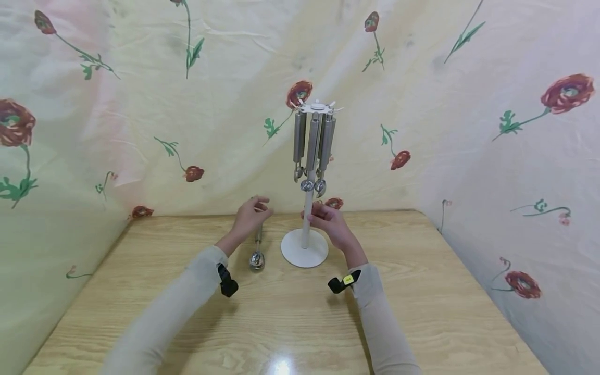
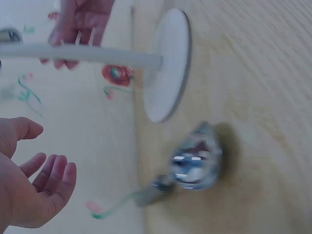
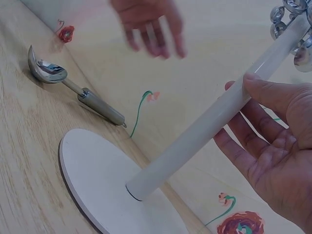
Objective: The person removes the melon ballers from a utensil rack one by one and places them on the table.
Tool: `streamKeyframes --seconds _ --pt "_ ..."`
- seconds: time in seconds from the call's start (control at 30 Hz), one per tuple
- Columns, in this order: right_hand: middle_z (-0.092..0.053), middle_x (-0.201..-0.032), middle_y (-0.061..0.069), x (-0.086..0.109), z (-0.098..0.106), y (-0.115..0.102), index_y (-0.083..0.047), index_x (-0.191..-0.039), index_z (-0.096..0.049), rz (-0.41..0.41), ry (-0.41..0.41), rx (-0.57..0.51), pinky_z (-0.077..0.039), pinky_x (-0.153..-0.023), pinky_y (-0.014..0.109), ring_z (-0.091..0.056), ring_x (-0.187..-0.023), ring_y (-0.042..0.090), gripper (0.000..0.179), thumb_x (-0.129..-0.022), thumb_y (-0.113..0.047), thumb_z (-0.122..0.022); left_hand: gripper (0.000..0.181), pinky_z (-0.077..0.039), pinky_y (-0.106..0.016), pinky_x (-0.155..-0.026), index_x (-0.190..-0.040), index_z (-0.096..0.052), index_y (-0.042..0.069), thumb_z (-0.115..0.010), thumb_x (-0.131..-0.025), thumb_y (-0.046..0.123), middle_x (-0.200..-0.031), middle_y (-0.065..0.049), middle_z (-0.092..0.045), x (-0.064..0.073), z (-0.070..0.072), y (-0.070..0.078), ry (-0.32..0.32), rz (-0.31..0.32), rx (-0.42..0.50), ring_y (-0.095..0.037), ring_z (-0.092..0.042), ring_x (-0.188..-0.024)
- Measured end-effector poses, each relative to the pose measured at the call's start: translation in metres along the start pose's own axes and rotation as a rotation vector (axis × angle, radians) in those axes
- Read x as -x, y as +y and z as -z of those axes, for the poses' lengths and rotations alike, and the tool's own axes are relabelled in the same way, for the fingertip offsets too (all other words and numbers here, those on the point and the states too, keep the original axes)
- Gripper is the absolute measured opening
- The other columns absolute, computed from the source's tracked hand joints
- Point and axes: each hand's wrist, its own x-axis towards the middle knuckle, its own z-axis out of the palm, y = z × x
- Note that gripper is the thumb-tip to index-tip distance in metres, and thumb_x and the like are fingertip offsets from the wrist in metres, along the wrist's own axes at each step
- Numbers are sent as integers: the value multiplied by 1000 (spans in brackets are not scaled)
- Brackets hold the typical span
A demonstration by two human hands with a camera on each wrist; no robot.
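A white stand (image 1: 303, 255) with a round base and upright pole stands on the table. From its top rack hang several metal utensils with thick grey handles (image 1: 314, 140) and shiny round heads. My right hand (image 1: 328, 221) holds the pole (image 3: 195, 129) low down, thumb on one side and fingers on the other. To the left of the base lies a metal scoop (image 1: 257, 260) with a pointed lip, its handle towards the wall. My left hand (image 1: 251, 214) is in the air over that handle, fingers loosely bent and holding nothing; the left wrist view shows a gap between hand and scoop (image 2: 195, 163).
The wooden table (image 1: 187, 276) runs back to a wall covered with flower-printed cloth (image 1: 225, 104). Cloth also hangs at the left and right sides. Dark wrist cameras (image 1: 227, 281) sit on both sleeves.
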Motion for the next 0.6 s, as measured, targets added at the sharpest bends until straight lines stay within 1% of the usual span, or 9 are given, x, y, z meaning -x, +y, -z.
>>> streamKeyframes --seconds 0.1,0.17,0.27,0.4,0.47,0.6 --pt "-55 -135 38 0 0 0 12 -139 -49 3 1 1 -56 -101 33 -65 -121 33 43 -102 -7 -60 38 -57 -43 -92 -131 -62 0 -66 -97 15 -114 -20 -68 0 1 22 2 -76 -13 -34 -66 -106" --pt "-58 -134 35 0 1 -1 10 -139 -51 1 6 9 -56 -101 34 -67 -116 23 43 -102 -7 -61 36 -58 -42 -90 -130 -63 2 -66 -98 16 -113 -19 -69 0 1 37 3 -117 -15 -33 -66 -104" --pt "-61 -132 30 0 2 0 7 -139 -53 -7 11 9 -56 -102 35 -67 -113 15 42 -102 -8 -61 32 -58 -40 -88 -128 -64 4 -66 -98 16 -111 -16 -69 0 0 56 4 -172 -4 -30 -67 -103" --pt "-65 -129 23 0 2 -1 5 -138 -55 -15 13 1 -56 -102 35 -68 -113 15 40 -102 -10 -62 29 -58 -39 -89 -125 -64 3 -67 -98 15 -109 -14 -70 0 1 81 29 -257 55 -27 -67 -101" --pt "-66 -129 22 0 1 -1 6 -137 -55 -15 15 -5 -56 -102 34 -68 -113 15 39 -102 -9 -62 29 -58 -39 -91 -125 -65 3 -66 -98 14 -108 -14 -70 1 2 94 47 -301 90 -27 -67 -101" --pt "-63 -130 29 1 -1 -1 10 -136 -53 -4 15 -14 -57 -101 33 -68 -114 18 39 -102 -7 -61 29 -59 -38 -92 -125 -65 3 -67 -99 14 -110 -15 -71 1 6 116 62 -354 170 -26 -67 -101"
